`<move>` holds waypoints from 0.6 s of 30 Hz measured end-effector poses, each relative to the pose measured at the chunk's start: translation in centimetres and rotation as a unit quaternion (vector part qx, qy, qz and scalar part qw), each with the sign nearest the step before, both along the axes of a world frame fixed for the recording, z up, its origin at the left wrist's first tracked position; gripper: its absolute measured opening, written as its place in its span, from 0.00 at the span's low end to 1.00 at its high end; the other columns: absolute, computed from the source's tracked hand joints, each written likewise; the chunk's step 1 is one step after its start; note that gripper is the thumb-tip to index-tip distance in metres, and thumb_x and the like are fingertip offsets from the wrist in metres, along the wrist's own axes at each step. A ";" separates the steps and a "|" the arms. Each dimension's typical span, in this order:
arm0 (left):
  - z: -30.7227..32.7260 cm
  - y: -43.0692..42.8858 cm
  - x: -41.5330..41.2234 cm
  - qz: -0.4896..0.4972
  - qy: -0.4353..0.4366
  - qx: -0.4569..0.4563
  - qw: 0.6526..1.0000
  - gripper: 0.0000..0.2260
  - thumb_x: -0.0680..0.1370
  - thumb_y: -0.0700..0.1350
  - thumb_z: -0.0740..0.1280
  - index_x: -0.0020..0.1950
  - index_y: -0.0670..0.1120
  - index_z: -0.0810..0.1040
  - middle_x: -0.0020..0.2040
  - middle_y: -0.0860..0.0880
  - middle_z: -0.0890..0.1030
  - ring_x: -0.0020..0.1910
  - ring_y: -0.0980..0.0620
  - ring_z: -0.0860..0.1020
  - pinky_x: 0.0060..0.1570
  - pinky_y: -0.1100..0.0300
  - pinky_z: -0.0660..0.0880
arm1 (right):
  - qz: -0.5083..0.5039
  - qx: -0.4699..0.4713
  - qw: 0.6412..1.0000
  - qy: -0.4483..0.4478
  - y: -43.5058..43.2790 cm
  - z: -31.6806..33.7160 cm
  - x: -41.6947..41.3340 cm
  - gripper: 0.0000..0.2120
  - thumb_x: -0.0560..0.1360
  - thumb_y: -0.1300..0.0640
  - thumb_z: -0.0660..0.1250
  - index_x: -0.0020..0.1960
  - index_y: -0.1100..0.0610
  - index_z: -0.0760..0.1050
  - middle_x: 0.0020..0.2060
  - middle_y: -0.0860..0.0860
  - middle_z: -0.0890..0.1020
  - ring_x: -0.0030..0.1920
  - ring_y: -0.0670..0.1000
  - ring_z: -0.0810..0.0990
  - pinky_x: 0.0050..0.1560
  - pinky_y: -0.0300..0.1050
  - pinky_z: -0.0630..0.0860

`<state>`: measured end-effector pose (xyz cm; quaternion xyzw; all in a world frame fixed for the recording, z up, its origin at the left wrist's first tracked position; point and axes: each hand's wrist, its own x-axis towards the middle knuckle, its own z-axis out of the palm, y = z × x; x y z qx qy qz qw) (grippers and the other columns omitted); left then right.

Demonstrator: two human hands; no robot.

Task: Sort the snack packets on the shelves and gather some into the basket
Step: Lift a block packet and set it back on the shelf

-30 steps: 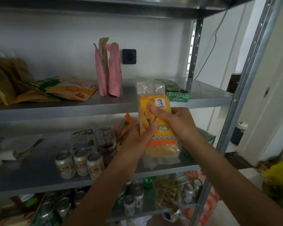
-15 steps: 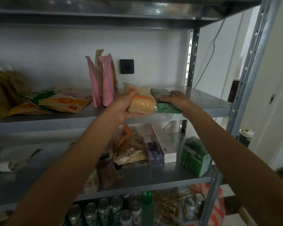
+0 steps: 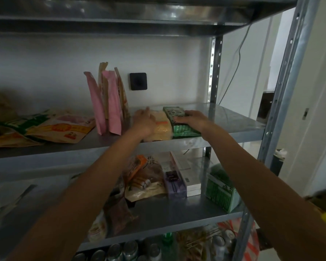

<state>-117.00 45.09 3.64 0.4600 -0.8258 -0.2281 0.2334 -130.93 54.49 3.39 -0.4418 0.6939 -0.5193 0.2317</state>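
A yellow snack packet [image 3: 161,128] lies flat on the upper shelf [image 3: 231,121], near its front edge. My left hand [image 3: 143,122] rests against the packet's left side with fingers stretched forward; the hand is blurred. Touching the yellow packet's right side is a green snack packet [image 3: 174,111]. My right hand [image 3: 191,120] lies over the green packet with fingers curled round its top. No basket is in view.
Pink stand-up pouches [image 3: 111,102] stand just left of my left hand, and flat snack bags [image 3: 60,127] lie further left. The lower shelf holds packets [image 3: 145,178], a purple box [image 3: 174,183] and a green box [image 3: 220,191]. Cans [image 3: 120,249] fill the bottom shelf. A steel upright [image 3: 282,102] stands at right.
The yellow packet went from held upright in both hands to lying on the upper shelf beside the green packet. My right hand moved onto the green packet, and my view rose.
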 end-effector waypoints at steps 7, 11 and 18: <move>-1.5 -1.1 -0.8 -0.054 0.040 -0.029 0.997 0.23 0.84 0.51 0.49 0.73 0.40 0.65 0.75 0.41 0.63 0.71 0.43 0.65 0.70 0.53 0.62 | -0.013 -0.003 0.999 0.036 -0.8 -0.6 -0.1 0.25 0.75 0.53 0.69 0.69 0.60 0.69 0.59 0.54 0.76 0.52 0.48 0.72 0.53 0.38 0.67; -1.2 -0.7 -0.2 -0.068 0.011 -0.062 0.996 0.22 0.84 0.52 0.49 0.71 0.40 0.68 0.71 0.41 0.68 0.69 0.43 0.67 0.68 0.51 0.63 | -0.047 0.000 0.997 0.068 -0.8 -0.9 0.3 0.25 0.77 0.46 0.65 0.69 0.59 0.70 0.60 0.53 0.77 0.56 0.51 0.74 0.60 0.41 0.69; -0.2 1.2 1.2 -0.078 -0.058 -0.096 0.991 0.21 0.85 0.46 0.45 0.75 0.40 0.60 0.74 0.38 0.62 0.72 0.40 0.61 0.72 0.47 0.59 | -0.192 -0.094 0.951 0.222 2.0 -4.4 1.9 0.24 0.82 0.43 0.49 0.67 0.56 0.72 0.61 0.56 0.77 0.62 0.55 0.74 0.60 0.45 0.70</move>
